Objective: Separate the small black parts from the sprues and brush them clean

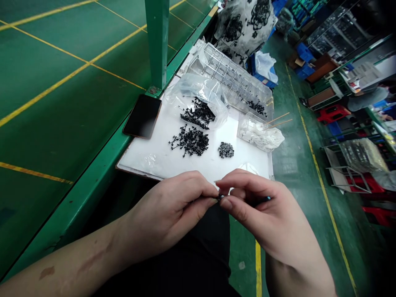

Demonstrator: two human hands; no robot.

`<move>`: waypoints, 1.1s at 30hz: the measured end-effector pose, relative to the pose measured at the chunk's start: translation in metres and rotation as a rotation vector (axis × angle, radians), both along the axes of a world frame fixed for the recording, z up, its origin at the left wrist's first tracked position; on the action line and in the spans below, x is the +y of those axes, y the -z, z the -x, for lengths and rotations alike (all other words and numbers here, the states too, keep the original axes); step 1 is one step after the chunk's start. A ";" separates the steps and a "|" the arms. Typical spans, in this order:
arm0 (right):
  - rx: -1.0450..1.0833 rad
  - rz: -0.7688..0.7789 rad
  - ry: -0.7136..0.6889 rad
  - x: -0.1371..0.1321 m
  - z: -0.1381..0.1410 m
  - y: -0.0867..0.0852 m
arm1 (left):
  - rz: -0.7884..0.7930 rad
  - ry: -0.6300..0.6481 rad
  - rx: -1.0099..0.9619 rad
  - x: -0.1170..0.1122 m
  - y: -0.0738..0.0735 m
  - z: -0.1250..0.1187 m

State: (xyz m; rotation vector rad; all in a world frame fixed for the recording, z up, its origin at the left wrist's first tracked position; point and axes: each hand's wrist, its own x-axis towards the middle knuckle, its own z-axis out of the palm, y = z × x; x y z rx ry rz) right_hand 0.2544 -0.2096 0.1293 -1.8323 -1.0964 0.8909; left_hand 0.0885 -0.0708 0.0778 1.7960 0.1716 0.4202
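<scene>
A small black plastic part (221,197) sits pinched between both hands, above the dark clothing (201,255) on the person's lap. The left hand (167,212) is curled, with thumb and forefinger closed on the part from the left. The right hand (266,210) is also closed in a pinch, its fingers bent over the part from the other side. A slim black stem with a bluish tip (262,199) shows past those fingers, too small to identify.

Just ahead of the hands, a white board (198,169) lies on the green tabletop (71,103), which is marked with yellow lines. On the board, a loose pile of spiky black sprues (189,141) lies beside a small heap of tiny dark rings (225,150). A crumpled clear plastic bag (198,88) holds more sprues, which spill from its mouth. To the right, a clear box (247,134) is packed with crumpled white material, and two wooden sticks (278,119) poke out of it. Behind these stands a clear compartment tray (229,74), with black pieces (256,108) bunched at one end. A black phone (142,116) lies on the tabletop just left of the board. Beyond, blue crates (303,62) and red stools (332,112) stand on the green floor (287,165).
</scene>
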 end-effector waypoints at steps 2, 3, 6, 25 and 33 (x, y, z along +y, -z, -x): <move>-0.096 -0.007 -0.038 0.000 0.001 0.000 | -0.018 -0.004 0.003 0.001 0.001 -0.001; -0.160 -0.021 -0.059 0.000 0.001 0.000 | -0.029 -0.015 0.012 0.002 0.002 -0.002; -0.308 -0.067 -0.088 -0.002 0.003 0.003 | -0.045 -0.053 0.054 0.004 0.006 -0.005; -0.218 -0.029 -0.241 -0.007 0.002 0.016 | 0.971 -0.075 0.153 -0.003 0.011 -0.017; -0.093 -0.602 0.410 -0.015 -0.033 -0.001 | 0.778 -0.159 0.215 -0.001 0.014 -0.011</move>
